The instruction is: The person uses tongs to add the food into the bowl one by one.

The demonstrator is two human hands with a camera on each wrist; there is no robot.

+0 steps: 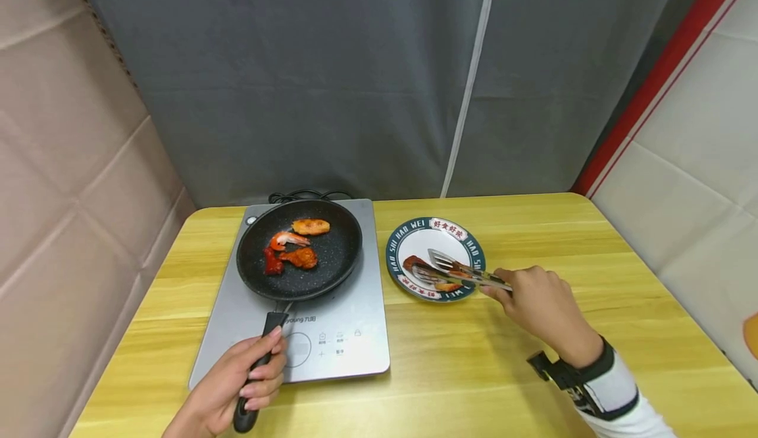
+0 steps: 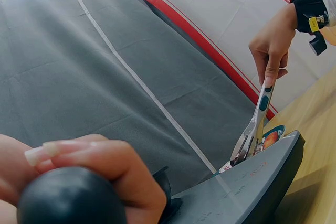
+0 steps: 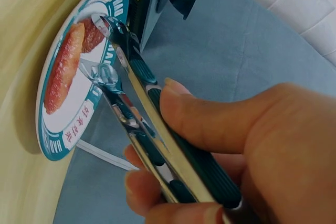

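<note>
My left hand point(image 1: 227, 382) grips the black handle point(image 1: 274, 321) of a frying pan point(image 1: 331, 264), which sits on an induction cooker point(image 1: 364, 333). Inside the pan lie a shrimp point(image 1: 287, 239), a small drumstick point(image 1: 303, 258), a golden-brown piece of food point(image 1: 310, 227) and a dark red piece point(image 1: 272, 262). On the right, my right hand point(image 1: 541, 306) holds metal serving tongs point(image 3: 142, 72) between thumb and fingers. Their slotted tips are spread apart over a plate point(image 1: 476, 254) with a green lettered rim. A sausage-like piece point(image 3: 65, 69) and a reddish-brown piece point(image 3: 93, 36) rest on that plate.
Behind the cooker a black cable point(image 1: 308, 193) lies coiled at the back edge of the wooden table point(image 1: 450, 372). A grey curtain point(image 1: 326, 96) hangs behind it. Padded pale walls point(image 1: 65, 181) stand to both sides.
</note>
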